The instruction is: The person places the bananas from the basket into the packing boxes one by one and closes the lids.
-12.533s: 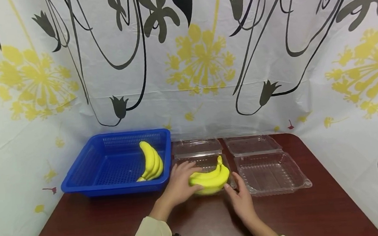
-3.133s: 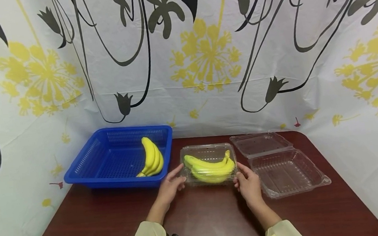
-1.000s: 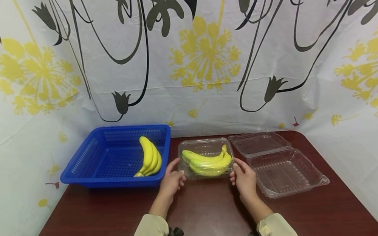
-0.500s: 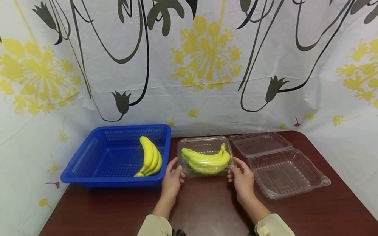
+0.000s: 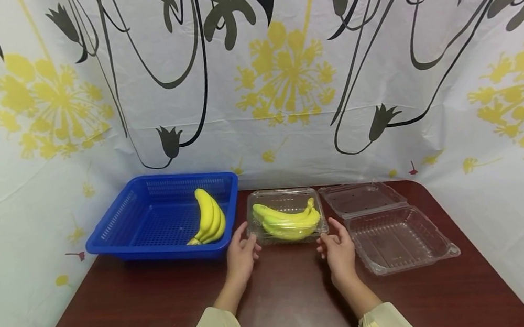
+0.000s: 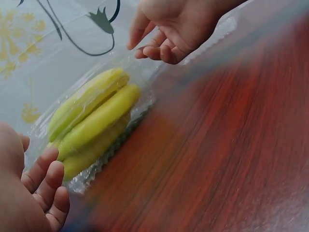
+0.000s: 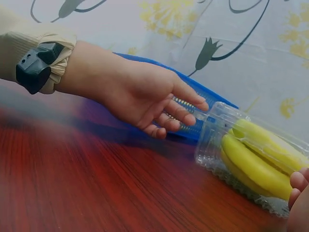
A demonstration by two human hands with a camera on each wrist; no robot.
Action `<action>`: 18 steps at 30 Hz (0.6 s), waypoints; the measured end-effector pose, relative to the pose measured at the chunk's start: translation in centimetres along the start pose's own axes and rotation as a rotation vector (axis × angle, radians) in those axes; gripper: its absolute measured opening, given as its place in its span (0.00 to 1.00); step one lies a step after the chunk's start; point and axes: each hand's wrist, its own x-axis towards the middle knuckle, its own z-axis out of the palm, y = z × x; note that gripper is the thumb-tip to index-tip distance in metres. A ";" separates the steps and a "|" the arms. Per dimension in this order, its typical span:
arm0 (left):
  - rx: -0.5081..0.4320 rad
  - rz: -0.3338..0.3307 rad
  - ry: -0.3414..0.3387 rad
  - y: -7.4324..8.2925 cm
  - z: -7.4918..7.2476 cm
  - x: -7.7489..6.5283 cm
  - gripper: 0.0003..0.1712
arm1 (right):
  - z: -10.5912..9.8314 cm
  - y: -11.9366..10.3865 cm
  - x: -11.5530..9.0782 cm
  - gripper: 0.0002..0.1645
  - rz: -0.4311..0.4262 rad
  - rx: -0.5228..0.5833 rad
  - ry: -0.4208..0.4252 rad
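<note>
Clear plastic box (image 5: 284, 196), closed; yellow bananas (image 5: 289, 225) inside.

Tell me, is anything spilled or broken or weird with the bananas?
Nothing stands out. One banana bunch lies inside the closed clear box, the other bunch lies in the blue basket, and the open container sits flat on the table. I see no spills or breaks.

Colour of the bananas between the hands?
Bananas: yellow, greenish at one end; clearest from left wrist.
</note>
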 end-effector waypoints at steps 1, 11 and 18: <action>0.008 0.013 -0.003 0.1 0.1 -0.1 0.28 | 0.0 -0.1 -0.1 0.28 -0.001 -0.002 -0.001; 0.008 0.083 -0.061 4.5 0.1 -2.4 0.26 | -0.1 -0.6 -1.0 0.29 -0.088 -0.020 -0.059; 0.008 0.141 -0.078 5.0 0.0 -2.7 0.25 | -0.8 -1.6 -1.4 0.27 -0.244 -0.110 -0.092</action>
